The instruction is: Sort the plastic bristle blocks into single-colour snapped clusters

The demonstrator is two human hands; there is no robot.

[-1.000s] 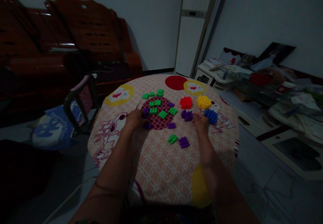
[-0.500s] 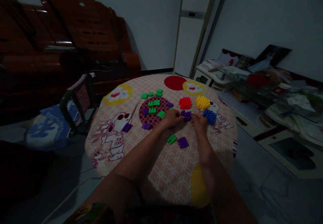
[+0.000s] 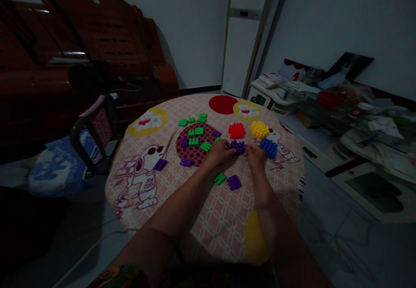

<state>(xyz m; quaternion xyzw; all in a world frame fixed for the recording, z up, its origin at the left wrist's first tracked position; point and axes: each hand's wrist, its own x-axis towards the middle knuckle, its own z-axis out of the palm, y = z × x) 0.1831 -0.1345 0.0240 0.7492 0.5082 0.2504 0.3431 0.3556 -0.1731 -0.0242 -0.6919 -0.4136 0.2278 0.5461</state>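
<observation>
A cluster of purple toy building blocks [image 3: 238, 147] sits between my two hands over the round table. My left hand [image 3: 221, 152] grips its left side, fingers closed. At its right edge, my right hand [image 3: 256, 155] pinches with bent fingers. Just beyond are a red block cluster [image 3: 236, 131] and a yellow block cluster [image 3: 259, 129]. A blue block cluster [image 3: 268, 148] lies right beside my right hand. Nearer my body lie a loose green block [image 3: 219, 178] and a loose purple block [image 3: 234, 182].
Several green blocks [image 3: 193, 142] and purple blocks [image 3: 160, 164] are scattered on the left of the patterned tablecloth [image 3: 208, 223]. A chair [image 3: 97, 127] stands at the table's left. A cluttered low cabinet [image 3: 325, 149] runs along the right; a wooden sofa [image 3: 107, 41] is behind.
The view has shifted slightly, so everything sits a little further left. Both hands stay at the purple cluster, and the loose blocks keep their places.
</observation>
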